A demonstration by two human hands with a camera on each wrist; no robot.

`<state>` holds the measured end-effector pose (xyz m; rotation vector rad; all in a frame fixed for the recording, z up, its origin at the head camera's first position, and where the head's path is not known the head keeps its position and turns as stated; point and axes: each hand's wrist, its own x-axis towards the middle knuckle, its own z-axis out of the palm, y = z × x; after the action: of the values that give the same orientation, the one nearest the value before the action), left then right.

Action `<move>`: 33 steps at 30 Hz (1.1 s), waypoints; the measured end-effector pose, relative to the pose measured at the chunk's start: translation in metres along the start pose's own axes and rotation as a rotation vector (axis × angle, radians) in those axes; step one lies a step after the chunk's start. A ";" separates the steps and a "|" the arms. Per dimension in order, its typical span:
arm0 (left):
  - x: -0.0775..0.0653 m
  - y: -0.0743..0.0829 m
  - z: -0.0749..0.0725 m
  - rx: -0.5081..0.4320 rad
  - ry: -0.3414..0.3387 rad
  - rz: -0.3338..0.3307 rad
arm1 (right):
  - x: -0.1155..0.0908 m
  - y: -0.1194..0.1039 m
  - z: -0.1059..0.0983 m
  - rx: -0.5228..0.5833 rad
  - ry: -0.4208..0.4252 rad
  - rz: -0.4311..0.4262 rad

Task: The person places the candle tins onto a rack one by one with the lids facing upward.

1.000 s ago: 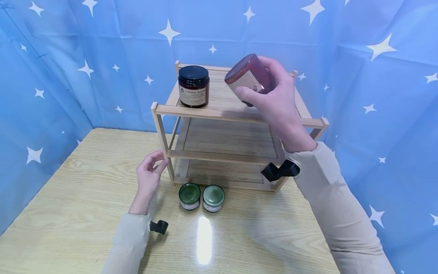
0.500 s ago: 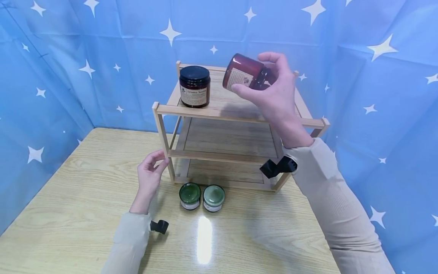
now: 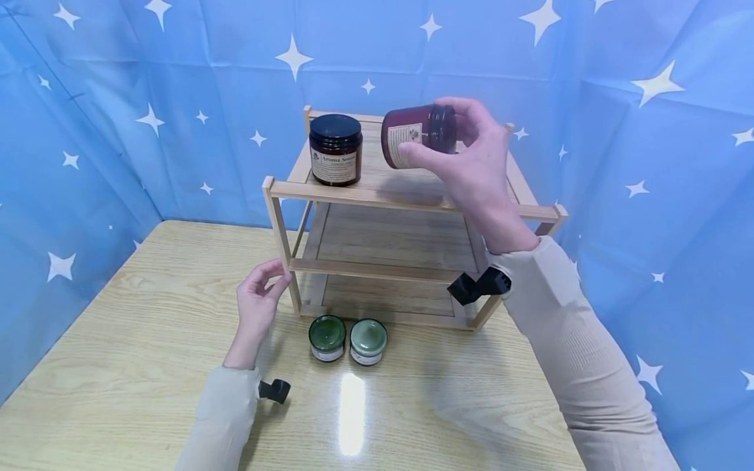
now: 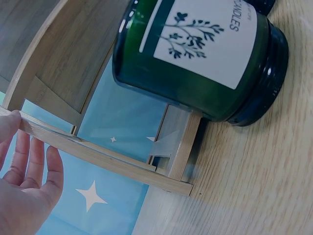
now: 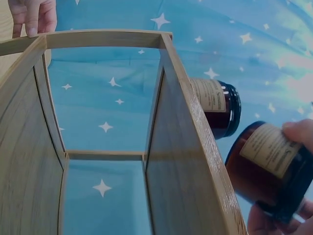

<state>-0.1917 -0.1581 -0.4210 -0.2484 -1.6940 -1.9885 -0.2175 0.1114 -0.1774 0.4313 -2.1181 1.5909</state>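
Note:
My right hand (image 3: pixel 480 163) holds an amber candle jar (image 3: pixel 402 119) with a black lid above the right part of the wooden rack's top shelf. The jar lies nearly sideways, its lid end toward my palm and its base pointing left; in the right wrist view its label (image 5: pixel 270 150) faces the camera. A matching amber jar (image 3: pixel 334 149) stands upright on the top shelf at the left. My left hand (image 3: pixel 256 297) pinches the front left post of the wooden rack (image 3: pixel 377 268), thumb on one side, as the left wrist view shows.
Two green candle jars, one dark (image 3: pixel 326 335) and one pale (image 3: pixel 368 339), stand side by side on the table (image 3: pixel 147 366) before the rack. A blue curtain (image 3: pixel 235 78) with white stars hangs behind and at both sides.
The held jar has turned in my right hand's grip, from tilted base-up to nearly level, with its lid swinging into view at the right. My left hand stays on the post.

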 end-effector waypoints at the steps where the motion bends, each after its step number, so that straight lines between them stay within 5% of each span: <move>1: 0.000 0.000 0.000 0.003 -0.001 -0.001 | 0.000 0.000 0.000 -0.007 -0.001 0.010; 20: 0.000 0.000 0.000 0.023 0.009 -0.010 | 0.007 -0.005 0.005 -0.089 -0.120 0.096; 33: -0.001 0.004 0.000 0.095 0.003 -0.046 | 0.015 -0.005 0.012 -0.292 -0.187 0.170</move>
<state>-0.1892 -0.1582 -0.4183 -0.1741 -1.8018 -1.9334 -0.2294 0.0984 -0.1679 0.3191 -2.5420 1.3386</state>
